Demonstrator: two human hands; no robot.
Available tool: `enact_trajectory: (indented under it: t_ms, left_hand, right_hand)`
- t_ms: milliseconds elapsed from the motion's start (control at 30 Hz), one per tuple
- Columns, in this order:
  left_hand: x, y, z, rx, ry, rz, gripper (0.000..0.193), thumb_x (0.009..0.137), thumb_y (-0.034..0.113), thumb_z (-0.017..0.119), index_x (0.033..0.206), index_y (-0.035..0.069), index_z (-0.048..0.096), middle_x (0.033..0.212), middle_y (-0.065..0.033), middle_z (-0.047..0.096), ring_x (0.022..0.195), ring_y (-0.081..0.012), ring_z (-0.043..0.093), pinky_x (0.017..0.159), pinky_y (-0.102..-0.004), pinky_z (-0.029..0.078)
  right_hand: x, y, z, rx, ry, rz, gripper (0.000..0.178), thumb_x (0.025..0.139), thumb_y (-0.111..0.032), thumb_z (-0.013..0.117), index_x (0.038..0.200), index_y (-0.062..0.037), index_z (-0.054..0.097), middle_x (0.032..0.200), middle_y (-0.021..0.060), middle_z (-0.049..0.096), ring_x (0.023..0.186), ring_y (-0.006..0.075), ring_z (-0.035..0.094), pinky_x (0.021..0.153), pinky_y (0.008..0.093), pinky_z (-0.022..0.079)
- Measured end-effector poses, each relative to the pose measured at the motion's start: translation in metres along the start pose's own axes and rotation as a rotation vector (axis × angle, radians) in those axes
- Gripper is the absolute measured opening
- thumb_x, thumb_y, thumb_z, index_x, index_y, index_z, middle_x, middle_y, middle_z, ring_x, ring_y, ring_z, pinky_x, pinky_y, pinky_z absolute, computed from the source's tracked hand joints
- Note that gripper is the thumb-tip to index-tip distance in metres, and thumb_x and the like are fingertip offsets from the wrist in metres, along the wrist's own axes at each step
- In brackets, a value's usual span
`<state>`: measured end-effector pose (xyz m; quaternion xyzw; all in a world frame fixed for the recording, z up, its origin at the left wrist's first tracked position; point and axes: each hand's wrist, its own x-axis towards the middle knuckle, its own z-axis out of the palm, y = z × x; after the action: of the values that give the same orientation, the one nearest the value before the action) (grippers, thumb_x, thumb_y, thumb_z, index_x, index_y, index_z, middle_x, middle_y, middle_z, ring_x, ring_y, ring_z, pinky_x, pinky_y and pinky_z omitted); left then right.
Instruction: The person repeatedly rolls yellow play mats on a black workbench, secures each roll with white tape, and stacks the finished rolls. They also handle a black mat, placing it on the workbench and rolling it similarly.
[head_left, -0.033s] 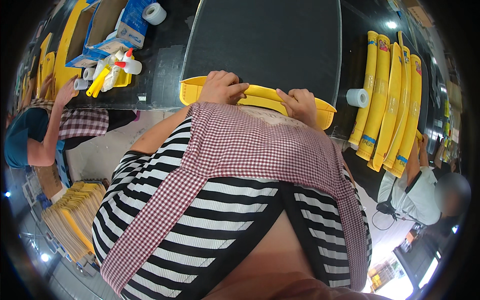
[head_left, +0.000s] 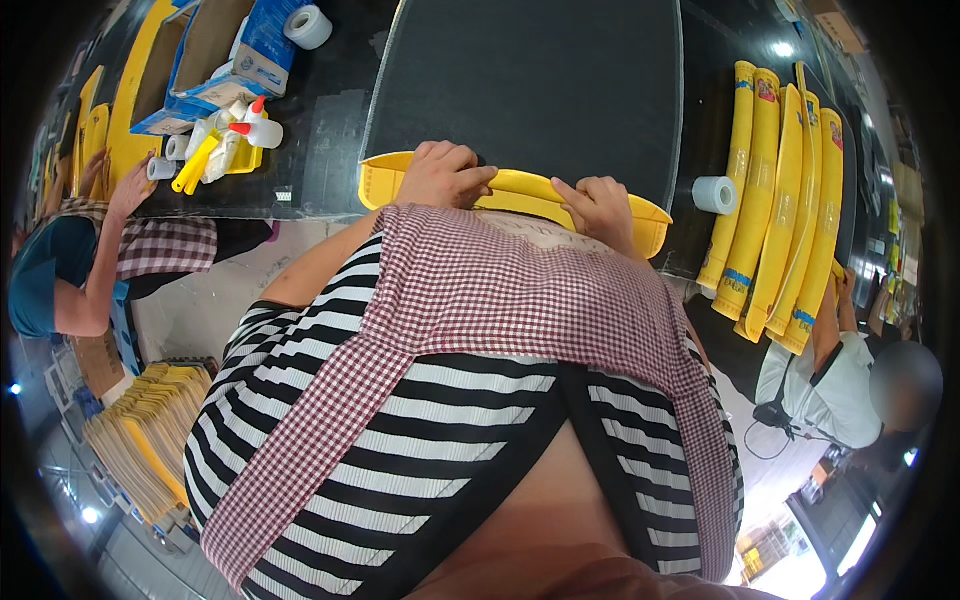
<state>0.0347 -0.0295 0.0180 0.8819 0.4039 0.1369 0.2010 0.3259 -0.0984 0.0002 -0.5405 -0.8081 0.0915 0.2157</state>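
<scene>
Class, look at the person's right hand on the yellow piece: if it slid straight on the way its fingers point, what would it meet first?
The right hand points left along the yellow piece, so it would probably meet the left hand first.

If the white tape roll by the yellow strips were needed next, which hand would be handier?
Probably the right hand: it rests on the yellow piece's right end, nearer the white tape roll. The left hand presses farther over on the piece's left half.
</scene>
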Motion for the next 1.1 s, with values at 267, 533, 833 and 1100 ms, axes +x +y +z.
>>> enact_trajectory:
  t_ms: [267,533,833,1100]
  left_hand:
    - [0.015,0.005,-0.011,-0.128,-0.204,-0.192,0.020,0.100,0.022,0.070,0.116,0.015,0.079,0.105,-0.0064,0.069,0.105,-0.0249,0.060,0.098,-0.0416,0.045]
    - [0.057,0.007,-0.011,-0.124,-0.400,-0.509,0.026,0.099,0.027,0.068,0.114,0.008,0.074,0.113,-0.0140,0.074,0.110,-0.0347,0.069,0.094,-0.0460,0.053]
    - [0.041,-0.003,-0.007,-0.029,-0.152,-0.190,0.023,0.095,0.026,0.074,0.106,0.009,0.065,0.106,-0.0136,0.065,0.100,-0.0326,0.065,0.087,-0.0428,0.053]
    - [-0.002,-0.029,-0.007,0.193,-0.076,0.108,0.039,0.098,0.029,0.072,0.134,0.016,0.067,0.106,-0.0086,0.061,0.104,-0.0248,0.059,0.097,-0.0401,0.043]
  right_hand:
    - [0.009,0.016,-0.002,0.198,-0.190,0.144,0.023,0.095,-0.013,0.071,0.115,-0.0103,0.081,0.095,0.0060,0.065,0.092,0.0231,0.058,0.082,0.0365,0.047]
    - [0.061,0.020,-0.014,0.388,-0.597,0.727,0.025,0.093,-0.024,0.071,0.111,-0.0088,0.079,0.103,0.0113,0.073,0.105,0.0312,0.068,0.092,0.0415,0.052]
    - [0.053,0.006,-0.021,0.089,-0.270,0.583,0.022,0.086,-0.018,0.083,0.090,-0.0045,0.067,0.089,0.0088,0.066,0.078,0.0200,0.065,0.068,0.0341,0.053]
    - [0.002,0.034,0.003,-0.136,-0.089,-0.112,0.035,0.084,-0.018,0.080,0.114,-0.0039,0.069,0.102,0.0110,0.064,0.092,0.0279,0.064,0.075,0.0403,0.054]
